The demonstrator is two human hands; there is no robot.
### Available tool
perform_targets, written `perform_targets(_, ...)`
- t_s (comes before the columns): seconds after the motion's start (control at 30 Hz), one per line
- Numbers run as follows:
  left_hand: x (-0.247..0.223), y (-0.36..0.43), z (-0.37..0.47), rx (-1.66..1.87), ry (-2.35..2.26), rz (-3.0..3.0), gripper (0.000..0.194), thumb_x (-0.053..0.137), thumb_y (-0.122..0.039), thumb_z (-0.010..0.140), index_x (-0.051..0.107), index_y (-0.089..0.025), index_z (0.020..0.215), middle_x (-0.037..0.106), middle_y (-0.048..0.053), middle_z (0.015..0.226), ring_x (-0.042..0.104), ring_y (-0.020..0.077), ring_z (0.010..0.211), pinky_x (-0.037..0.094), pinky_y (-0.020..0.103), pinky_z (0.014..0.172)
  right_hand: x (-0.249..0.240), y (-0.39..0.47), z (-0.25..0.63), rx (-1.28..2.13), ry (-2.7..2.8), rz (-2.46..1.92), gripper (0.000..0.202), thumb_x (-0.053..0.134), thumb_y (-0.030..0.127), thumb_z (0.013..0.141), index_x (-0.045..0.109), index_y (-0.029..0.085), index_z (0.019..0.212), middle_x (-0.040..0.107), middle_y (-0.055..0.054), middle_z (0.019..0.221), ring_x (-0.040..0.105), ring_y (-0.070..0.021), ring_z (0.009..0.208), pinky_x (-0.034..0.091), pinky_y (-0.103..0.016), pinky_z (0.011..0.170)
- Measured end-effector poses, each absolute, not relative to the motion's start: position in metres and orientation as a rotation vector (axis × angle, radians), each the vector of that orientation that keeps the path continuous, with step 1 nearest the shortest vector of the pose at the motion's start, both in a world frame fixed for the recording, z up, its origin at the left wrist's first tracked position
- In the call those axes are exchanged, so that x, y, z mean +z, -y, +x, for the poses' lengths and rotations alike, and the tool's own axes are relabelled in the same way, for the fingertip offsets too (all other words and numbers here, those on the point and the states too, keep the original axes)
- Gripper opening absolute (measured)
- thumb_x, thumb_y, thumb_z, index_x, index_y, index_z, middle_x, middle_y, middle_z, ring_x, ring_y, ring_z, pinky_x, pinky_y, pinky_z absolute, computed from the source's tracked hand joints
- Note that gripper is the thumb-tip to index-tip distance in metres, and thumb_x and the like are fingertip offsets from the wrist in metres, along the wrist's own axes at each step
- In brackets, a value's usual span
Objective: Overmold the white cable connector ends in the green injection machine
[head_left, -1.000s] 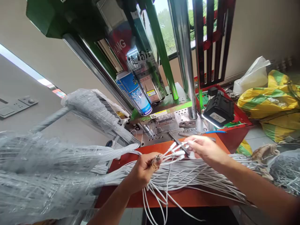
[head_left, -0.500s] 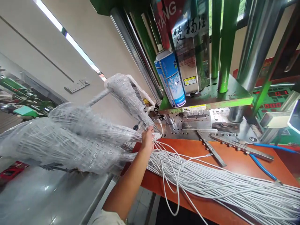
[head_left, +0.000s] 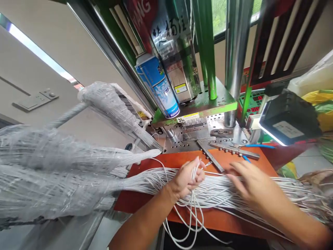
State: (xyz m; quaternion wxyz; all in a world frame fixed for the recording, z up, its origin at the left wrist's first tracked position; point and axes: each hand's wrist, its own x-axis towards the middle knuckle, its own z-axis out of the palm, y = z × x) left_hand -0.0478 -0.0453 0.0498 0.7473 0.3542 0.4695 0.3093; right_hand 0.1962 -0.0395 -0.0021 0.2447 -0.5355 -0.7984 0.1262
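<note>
In the head view my left hand [head_left: 187, 177] is closed around a few white cables [head_left: 191, 205], whose loops hang down past the front edge of the orange-brown work surface [head_left: 140, 171]. Behind and below it lies a thick bundle of white cables [head_left: 221, 191] running across that surface to the right. My right hand [head_left: 246, 180], blurred by motion, hovers over this bundle with thumb and fingers apart and nothing visible between them. Just beyond the hands rest two slotted metal bars [head_left: 212, 158] [head_left: 234, 151].
A green press frame [head_left: 212, 91] with steel columns stands behind, bearing a blue spray can [head_left: 158, 86]. Plastic-wrapped cable bundles [head_left: 57, 149] fill the left side. A dark lamp [head_left: 288, 118] hangs at the right, near a blue-handled tool [head_left: 260, 146].
My left hand has come back from the wrapped bundles toward the middle, bringing looped cables with it. My right hand has entered from the right. The view has turned to the right.
</note>
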Motion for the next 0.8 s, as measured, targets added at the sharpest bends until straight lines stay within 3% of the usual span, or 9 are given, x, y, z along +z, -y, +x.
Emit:
perform_targets(0.17, 0.021, 0.009, -0.061, 0.79, -1.234, 1.003, 0.052, 0.072, -0.063, 0.08, 0.056, -0.015, 0.093, 0.056, -0.003, 0.066, 0.043, 0.0056, 0.044, 0.026, 0.018, 0.04, -0.005, 0.012, 0.159, 0.2, 2.371, -1.527, 0.01, 0.057, 0.023, 0.093, 0.063, 0.02, 0.086, 0.065, -0.01, 0.092, 0.061, -0.0301, 0.093, 0.045, -0.04, 0.081)
perform_targets(0.27, 0.014, 0.006, -0.063, 0.719, -1.235, 1.051, 0.055, 0.064, -0.067, 0.085, 0.058, -0.015, 0.102, 0.051, -0.007, 0.058, 0.031, 0.0046, 0.038, 0.019, 0.018, 0.037, -0.015, 0.005, 0.166, 0.312, 2.26, -1.533, 0.014, 0.048, 0.024, 0.098, 0.06, 0.021, 0.092, 0.066, -0.008, 0.092, 0.063, -0.0256, 0.088, 0.044, -0.037, 0.079)
perform_targets(0.33, 0.011, 0.006, -0.06, 0.678, -1.257, 1.101, 0.054, 0.059, -0.069, 0.088, 0.058, -0.016, 0.097, 0.047, -0.008, 0.055, 0.025, 0.0037, 0.037, 0.015, 0.018, 0.036, -0.02, 0.006, 0.173, 0.396, 2.189, -1.54, 0.017, 0.044, 0.029, 0.101, 0.058, 0.022, 0.096, 0.066, -0.007, 0.091, 0.064, -0.0247, 0.084, 0.043, -0.037, 0.076)
perform_targets(0.43, 0.009, 0.005, -0.053, 0.652, -1.315, 1.149, 0.051, 0.062, -0.067, 0.087, 0.058, -0.016, 0.088, 0.053, -0.005, 0.057, 0.035, 0.0042, 0.036, 0.022, 0.017, 0.035, -0.022, 0.008, 0.176, 0.442, 2.216, -1.513, 0.021, 0.038, 0.031, 0.103, 0.055, 0.023, 0.093, 0.063, -0.005, 0.089, 0.062, -0.0249, 0.081, 0.041, -0.037, 0.074)
perform_targets(0.63, 0.012, 0.008, -0.049, 0.625, -1.352, 1.267, 0.045, 0.06, -0.06, 0.09, 0.059, -0.015, 0.091, 0.061, -0.001, 0.061, 0.049, 0.0083, 0.038, 0.035, 0.018, 0.035, -0.018, 0.007, 0.169, 0.514, 2.2, -1.448, 0.023, 0.036, 0.031, 0.104, 0.055, 0.022, 0.095, 0.062, -0.006, 0.091, 0.063, -0.0249, 0.086, 0.042, -0.037, 0.076)
perform_targets(0.8, 0.014, 0.009, -0.044, 0.57, -1.369, 1.278, 0.04, 0.061, -0.053, 0.091, 0.06, -0.015, 0.078, 0.06, 0.001, 0.054, 0.048, 0.0083, 0.037, 0.032, 0.018, 0.036, -0.018, 0.009, 0.169, 0.595, 2.198, -1.404, 0.021, 0.037, 0.03, 0.105, 0.056, 0.022, 0.1, 0.062, -0.006, 0.094, 0.063, -0.0239, 0.087, 0.042, -0.036, 0.076)
